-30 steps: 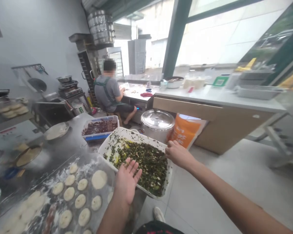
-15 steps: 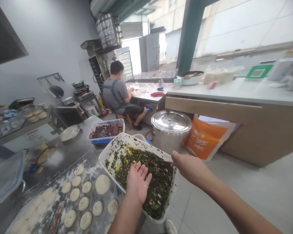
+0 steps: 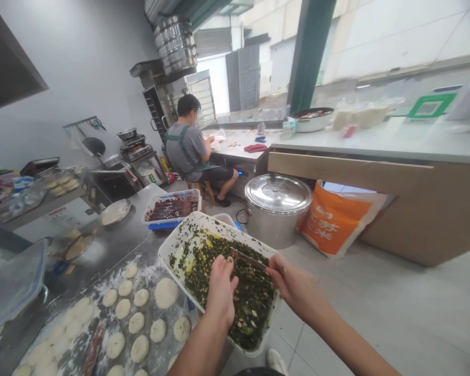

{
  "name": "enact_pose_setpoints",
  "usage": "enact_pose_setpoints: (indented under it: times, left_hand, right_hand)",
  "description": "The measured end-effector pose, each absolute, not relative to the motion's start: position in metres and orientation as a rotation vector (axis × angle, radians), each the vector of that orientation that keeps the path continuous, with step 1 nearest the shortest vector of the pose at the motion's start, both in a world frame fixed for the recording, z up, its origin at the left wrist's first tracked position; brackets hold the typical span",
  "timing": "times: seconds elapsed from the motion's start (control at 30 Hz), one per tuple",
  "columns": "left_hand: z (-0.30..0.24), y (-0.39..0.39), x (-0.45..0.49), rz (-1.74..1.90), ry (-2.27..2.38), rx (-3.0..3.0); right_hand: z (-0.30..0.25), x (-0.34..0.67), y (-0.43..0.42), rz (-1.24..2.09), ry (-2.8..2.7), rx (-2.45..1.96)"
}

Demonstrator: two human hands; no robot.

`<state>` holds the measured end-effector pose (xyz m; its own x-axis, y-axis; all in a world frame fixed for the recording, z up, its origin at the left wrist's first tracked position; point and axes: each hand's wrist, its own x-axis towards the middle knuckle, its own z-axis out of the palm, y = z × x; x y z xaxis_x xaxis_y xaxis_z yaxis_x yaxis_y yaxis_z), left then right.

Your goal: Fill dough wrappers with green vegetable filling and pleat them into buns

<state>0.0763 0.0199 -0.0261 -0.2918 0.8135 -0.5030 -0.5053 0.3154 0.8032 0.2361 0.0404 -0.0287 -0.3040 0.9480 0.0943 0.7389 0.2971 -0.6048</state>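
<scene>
A white rectangular tray [image 3: 188, 232] tilts toward me, heaped with chopped dark green filling [image 3: 248, 308] glistening with yellow oil. My left hand [image 3: 221, 290] is over the filling, its fingers bunched and closed on a pinch of it. My right hand [image 3: 293, 284] grips the tray's right rim area and holds a narrow metal blade [image 3: 250, 260], which lies across the filling. The blade's handle is hidden in that hand. To the left of the tray, several round dough balls [image 3: 141, 318] sit on a floured steel table [image 3: 102, 245].
A rolling pin [image 3: 94, 347] lies among the dough. Behind stand a tray of dark red paste [image 3: 172, 208], a lidded steel pot [image 3: 278, 209] and an orange sack [image 3: 339, 219]. A seated co-worker [image 3: 188, 146] works at a far counter.
My left hand has gone from an open palm to closed fingers in the filling. A metal blade now shows in my right hand, above the tray.
</scene>
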Motion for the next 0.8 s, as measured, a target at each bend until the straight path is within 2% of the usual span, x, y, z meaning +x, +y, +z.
enact_pose_setpoints:
  times: [0.1,0.2,0.37,0.53,0.7,0.8]
  left_hand:
    - [-0.033,0.026,0.061,1.485,1.583,0.644]
    - [-0.037,0.028,0.050,1.523,1.615,0.759]
    - [-0.030,0.022,0.043,1.482,1.724,1.021]
    - [-0.009,0.016,0.038,1.396,1.907,1.443]
    - [0.005,0.009,0.035,1.425,1.931,1.601]
    - [-0.001,0.009,0.030,1.497,1.930,1.629]
  right_hand:
    - [-0.012,0.236,0.029,0.701,-2.122,-1.389]
    - [-0.005,0.227,0.022,0.690,-2.186,-1.312]
    - [-0.010,0.221,0.026,0.433,-2.241,-1.598]
    - [0.001,0.214,0.019,0.521,-2.336,-1.384]
    - [-0.003,0.208,0.023,0.299,-2.329,-1.632]
    - [-0.005,0.205,0.018,0.398,-2.241,-1.559]
